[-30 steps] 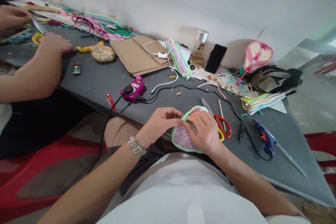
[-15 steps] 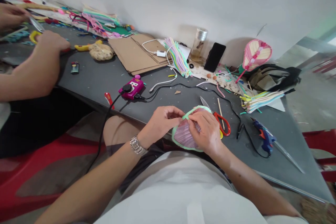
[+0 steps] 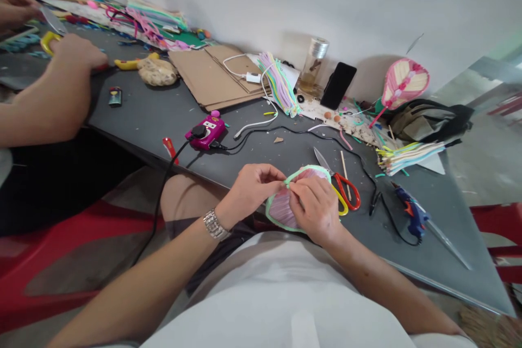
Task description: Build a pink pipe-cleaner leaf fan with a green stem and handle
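Both my hands hold a leaf-shaped craft piece (image 3: 282, 209) of pink strips inside a mint-green pipe-cleaner rim (image 3: 306, 172), just above the table's front edge. My left hand (image 3: 255, 190), with a metal wristwatch (image 3: 215, 225), pinches the rim's upper left. My right hand (image 3: 314, 209) covers the middle of the piece, its fingertips at the rim, and hides part of the strips. Right of that hand lie red-handled scissors (image 3: 348, 192), their blades pointing up and left, over a yellow handle (image 3: 340, 200). A thin wooden stick (image 3: 346, 178) lies beside them.
A co-worker's hands (image 3: 75, 51) work at the table's far left. A blue glue gun (image 3: 412, 213) lies at right, its black cord crossing the table to a magenta power socket (image 3: 206, 133). Cardboard sheets (image 3: 216, 76), bundled pipe cleaners (image 3: 279, 84) and a pink fan (image 3: 402, 82) stand along the wall.
The view has tilted slightly. Both my hands stay on the piece, and my right hand sits a little further left.
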### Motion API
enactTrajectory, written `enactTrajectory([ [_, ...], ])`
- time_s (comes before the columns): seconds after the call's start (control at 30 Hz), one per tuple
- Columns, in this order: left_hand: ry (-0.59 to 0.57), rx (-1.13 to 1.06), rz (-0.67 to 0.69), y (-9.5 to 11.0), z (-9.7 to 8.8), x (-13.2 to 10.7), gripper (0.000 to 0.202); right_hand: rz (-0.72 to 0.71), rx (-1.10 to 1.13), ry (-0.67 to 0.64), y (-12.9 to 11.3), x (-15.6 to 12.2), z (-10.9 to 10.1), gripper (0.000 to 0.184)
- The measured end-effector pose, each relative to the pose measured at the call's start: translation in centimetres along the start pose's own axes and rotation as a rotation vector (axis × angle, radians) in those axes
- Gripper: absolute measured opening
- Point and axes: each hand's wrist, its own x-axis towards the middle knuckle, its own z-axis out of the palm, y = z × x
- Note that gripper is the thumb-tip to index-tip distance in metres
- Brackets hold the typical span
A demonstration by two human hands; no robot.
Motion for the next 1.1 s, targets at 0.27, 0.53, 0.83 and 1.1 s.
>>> enactTrajectory([
  [0.27, 0.021, 0.02, 0.001, -0.4, 0.3, -0.1, 0.02, -0.014, -0.013, 0.004, -0.3, 0.0, 0.1, 0.011],
  [0.53, 0.058, 0.081, 0.038, -0.9, 0.6, -0.1, 0.018, 0.102, 0.065, 0.016, -0.8, -0.5, 0.7, 0.012],
  [0.83, 0.061, 0.098, 0.026, -0.7, 0.6, -0.4, 0.019, 0.133, 0.098, 0.01, -0.9, -0.6, 0.9, 0.014],
  [1.1, -0.052, 0.009, -0.02, -0.2, 0.3, -0.3, 0.018, 0.171, 0.146, -0.011, -0.5, -0.7, 0.4, 0.012],
])
